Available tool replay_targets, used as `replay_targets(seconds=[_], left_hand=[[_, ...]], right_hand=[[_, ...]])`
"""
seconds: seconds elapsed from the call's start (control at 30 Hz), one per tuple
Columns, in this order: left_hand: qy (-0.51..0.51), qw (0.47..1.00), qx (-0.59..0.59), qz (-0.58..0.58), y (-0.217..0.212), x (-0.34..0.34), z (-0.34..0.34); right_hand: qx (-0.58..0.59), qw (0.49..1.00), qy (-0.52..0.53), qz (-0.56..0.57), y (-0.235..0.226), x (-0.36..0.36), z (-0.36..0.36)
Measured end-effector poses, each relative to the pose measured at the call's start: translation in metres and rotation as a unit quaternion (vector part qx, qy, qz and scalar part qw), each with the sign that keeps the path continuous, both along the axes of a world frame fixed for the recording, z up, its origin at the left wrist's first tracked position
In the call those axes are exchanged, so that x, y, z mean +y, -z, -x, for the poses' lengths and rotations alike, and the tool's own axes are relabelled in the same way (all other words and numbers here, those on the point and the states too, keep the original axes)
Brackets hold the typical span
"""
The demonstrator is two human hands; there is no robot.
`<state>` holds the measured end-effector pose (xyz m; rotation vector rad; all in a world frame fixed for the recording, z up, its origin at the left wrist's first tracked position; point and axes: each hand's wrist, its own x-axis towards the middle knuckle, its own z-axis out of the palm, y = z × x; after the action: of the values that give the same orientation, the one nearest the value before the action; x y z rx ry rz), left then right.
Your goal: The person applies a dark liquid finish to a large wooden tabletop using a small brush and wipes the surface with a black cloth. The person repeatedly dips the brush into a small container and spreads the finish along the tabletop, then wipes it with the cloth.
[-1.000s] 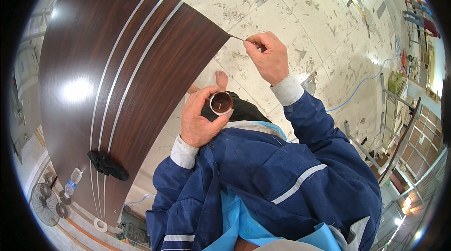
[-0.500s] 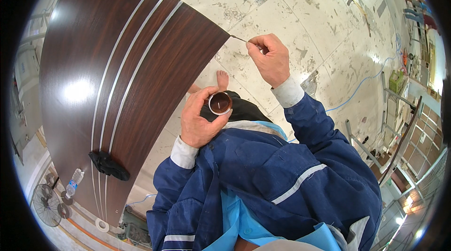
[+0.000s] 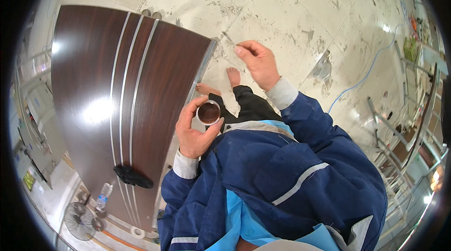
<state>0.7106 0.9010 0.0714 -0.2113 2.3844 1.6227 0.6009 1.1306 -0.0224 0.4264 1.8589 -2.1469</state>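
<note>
Between the thumb and fingers of my left hand [image 3: 190, 133] is a small round cup [image 3: 209, 124] with dark brown liquid in it, held in front of my waist. My right hand [image 3: 260, 65] pinches a thin stick-like tool, apparently a fine brush [image 3: 228, 38], blurred by motion. Its tip is off the panel, a little to the right of the far right corner. A large dark brown wood-grain panel [image 3: 89, 58] with three pale lengthwise strips lies to my left. Neither hand touches it.
On the panel's near part lie a black cloth-like item [image 3: 133, 176] and a clear plastic bottle [image 3: 104, 196]. A fan [image 3: 80, 220] and a roll of tape [image 3: 137, 232] are at lower left. A blue hose [image 3: 364, 79] crosses the stained floor; metal racks [image 3: 387, 124] stand right.
The brush tip has come away from the panel's corner, and my right hand has shifted slightly left. My view has moved, showing the panel's right side edge. The cup stays in my left hand.
</note>
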Motion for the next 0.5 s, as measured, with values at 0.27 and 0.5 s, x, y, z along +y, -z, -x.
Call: replay_targets(seconds=[0.27,0.5], left_hand=[[0.045,0.999,-0.018,-0.008,-0.01,0.005,0.014],[0.052,0.999,-0.009,-0.009,-0.018,0.005,0.004]], right_hand=[[-0.051,0.996,0.038,0.07,0.033,-0.054,-0.019],[-0.096,0.993,0.067,0.011,0.058,-0.037,-0.024]])
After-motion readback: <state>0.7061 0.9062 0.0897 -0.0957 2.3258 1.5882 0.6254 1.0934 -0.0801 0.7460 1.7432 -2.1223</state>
